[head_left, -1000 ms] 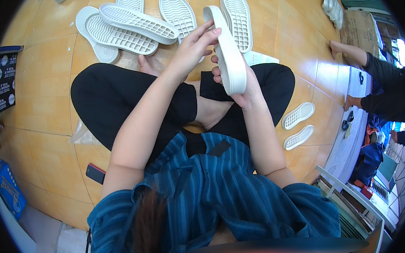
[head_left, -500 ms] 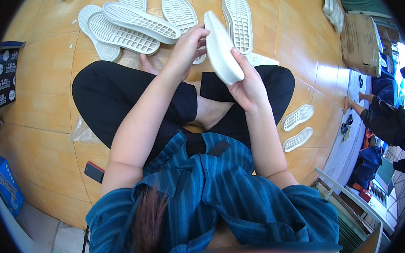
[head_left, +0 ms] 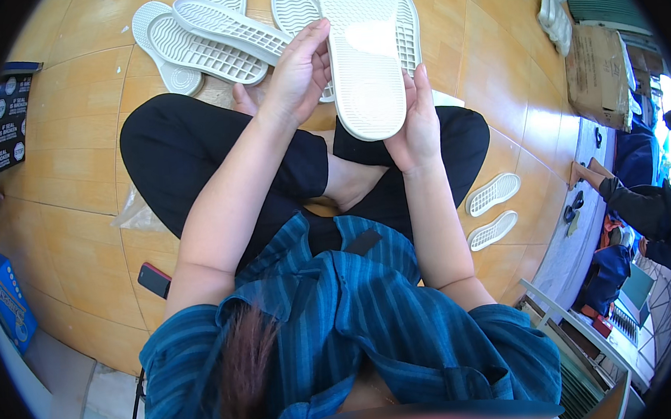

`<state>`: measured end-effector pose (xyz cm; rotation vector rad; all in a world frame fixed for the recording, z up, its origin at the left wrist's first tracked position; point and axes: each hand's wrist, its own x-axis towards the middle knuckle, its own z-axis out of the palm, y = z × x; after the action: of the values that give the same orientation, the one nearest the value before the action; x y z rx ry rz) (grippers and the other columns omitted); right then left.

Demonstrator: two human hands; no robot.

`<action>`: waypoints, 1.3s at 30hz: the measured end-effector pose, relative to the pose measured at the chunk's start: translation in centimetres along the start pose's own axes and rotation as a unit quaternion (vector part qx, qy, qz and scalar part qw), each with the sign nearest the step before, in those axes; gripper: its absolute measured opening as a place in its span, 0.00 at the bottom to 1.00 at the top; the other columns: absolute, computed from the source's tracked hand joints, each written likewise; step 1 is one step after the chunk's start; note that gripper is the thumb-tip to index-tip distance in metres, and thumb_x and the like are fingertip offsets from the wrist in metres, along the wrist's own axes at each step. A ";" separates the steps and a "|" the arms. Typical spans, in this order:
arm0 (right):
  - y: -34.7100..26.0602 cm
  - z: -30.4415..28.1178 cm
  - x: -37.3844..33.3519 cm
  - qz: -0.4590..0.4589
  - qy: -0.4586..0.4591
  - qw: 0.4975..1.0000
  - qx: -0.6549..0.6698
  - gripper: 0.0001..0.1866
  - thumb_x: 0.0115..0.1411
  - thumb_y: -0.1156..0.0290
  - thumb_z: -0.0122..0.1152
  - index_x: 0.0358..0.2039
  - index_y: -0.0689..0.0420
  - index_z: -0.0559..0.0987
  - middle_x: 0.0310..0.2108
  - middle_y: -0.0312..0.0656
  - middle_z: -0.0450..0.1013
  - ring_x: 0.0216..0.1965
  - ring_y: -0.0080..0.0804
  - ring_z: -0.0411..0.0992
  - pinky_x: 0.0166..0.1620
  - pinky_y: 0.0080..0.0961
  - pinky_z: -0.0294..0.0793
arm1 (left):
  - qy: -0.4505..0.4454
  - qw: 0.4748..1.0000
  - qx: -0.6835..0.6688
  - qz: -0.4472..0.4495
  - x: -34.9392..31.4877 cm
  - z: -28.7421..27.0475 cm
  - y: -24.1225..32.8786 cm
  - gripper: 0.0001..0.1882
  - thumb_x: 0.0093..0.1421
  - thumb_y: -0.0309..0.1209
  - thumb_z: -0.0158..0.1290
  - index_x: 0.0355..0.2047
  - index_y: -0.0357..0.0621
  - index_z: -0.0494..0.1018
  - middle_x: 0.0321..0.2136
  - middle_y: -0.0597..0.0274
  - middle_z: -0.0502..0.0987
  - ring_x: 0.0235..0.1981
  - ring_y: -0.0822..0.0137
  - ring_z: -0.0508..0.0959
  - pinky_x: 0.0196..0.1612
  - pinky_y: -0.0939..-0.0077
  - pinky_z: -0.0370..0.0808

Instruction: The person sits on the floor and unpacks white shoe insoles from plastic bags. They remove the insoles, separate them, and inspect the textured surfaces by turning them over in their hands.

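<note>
A white shoe sole (head_left: 365, 59) is held up in front of me, its textured tread face turned toward me. My left hand (head_left: 300, 73) grips its left edge, thumb along the rim and fingers partly behind it. Near the heel end, my right hand (head_left: 414, 126) supports the right side, with some fingers hidden beneath. Behind the held sole, another white sole (head_left: 408, 29) lies on the floor, partly covered from view. To the left are several more soles, including one grid-faced sole (head_left: 230, 30) resting across the others.
Two smaller soles (head_left: 493, 194) lie on the tiled floor to my right. A phone (head_left: 154, 280) and a clear plastic bag (head_left: 139, 210) are at my left. Cardboard boxes (head_left: 597, 74) stand far right, and another person's legs (head_left: 594, 176) show there. A blue box (head_left: 9, 302) sits far left.
The held sole has turned from edge-on to showing its broad tread face, and rises slightly. My left hand has shifted down its left edge; my right hand has moved to its right side.
</note>
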<state>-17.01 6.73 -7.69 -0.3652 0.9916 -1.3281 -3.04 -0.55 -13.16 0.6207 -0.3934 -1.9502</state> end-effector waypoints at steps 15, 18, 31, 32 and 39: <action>1.2 -0.3 -1.2 -0.079 -0.013 0.993 -0.084 0.33 0.52 0.79 0.60 0.59 0.61 0.61 0.54 0.44 0.67 0.55 0.31 0.68 0.58 0.29 0.68 | -0.015 0.998 0.057 -0.011 -0.1 1.0 0.3 0.30 0.70 0.47 0.40 0.63 0.39 0.55 0.56 0.53 0.69 0.56 0.64 0.70 0.59 0.65 0.67; 1.1 -0.8 -1.0 -0.143 0.009 0.922 -0.359 0.30 0.54 0.74 0.64 0.57 0.62 0.65 0.54 0.45 0.67 0.53 0.31 0.69 0.51 0.27 0.74 | 0.049 0.990 0.131 -0.035 -0.4 1.3 -0.3 0.37 0.69 0.57 0.32 0.67 0.41 0.47 0.59 0.49 0.63 0.58 0.60 0.68 0.59 0.61 0.67; 2.5 -0.4 -0.7 -0.218 -0.077 0.919 -0.318 0.18 0.69 0.68 0.47 0.57 0.60 0.71 0.56 0.44 0.68 0.56 0.28 0.66 0.56 0.26 0.67 | 0.086 0.993 -0.044 -0.075 -0.5 0.3 0.5 0.40 0.67 0.62 0.19 0.64 0.42 0.51 0.55 0.47 0.66 0.55 0.52 0.71 0.56 0.55 0.71; 2.4 -0.3 -0.7 -0.232 -0.074 0.910 -0.335 0.18 0.69 0.68 0.48 0.57 0.60 0.71 0.56 0.43 0.69 0.55 0.28 0.66 0.55 0.26 0.68 | 0.097 0.991 -0.043 -0.076 -0.5 0.3 0.5 0.40 0.67 0.62 0.19 0.64 0.42 0.53 0.55 0.49 0.66 0.57 0.53 0.70 0.57 0.56 0.71; 1.6 1.0 -1.1 -0.168 -0.071 0.940 -0.290 0.20 0.67 0.69 0.52 0.58 0.59 0.69 0.55 0.42 0.70 0.53 0.26 0.67 0.54 0.25 0.68 | 0.133 0.984 -0.064 -0.105 -0.7 0.3 0.5 0.39 0.67 0.62 0.20 0.62 0.44 0.56 0.56 0.52 0.66 0.58 0.55 0.68 0.58 0.59 0.70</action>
<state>-15.17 7.83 -7.85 -1.1055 1.2260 -1.2636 -2.56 -0.12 -12.45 0.8534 -0.0367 -2.0376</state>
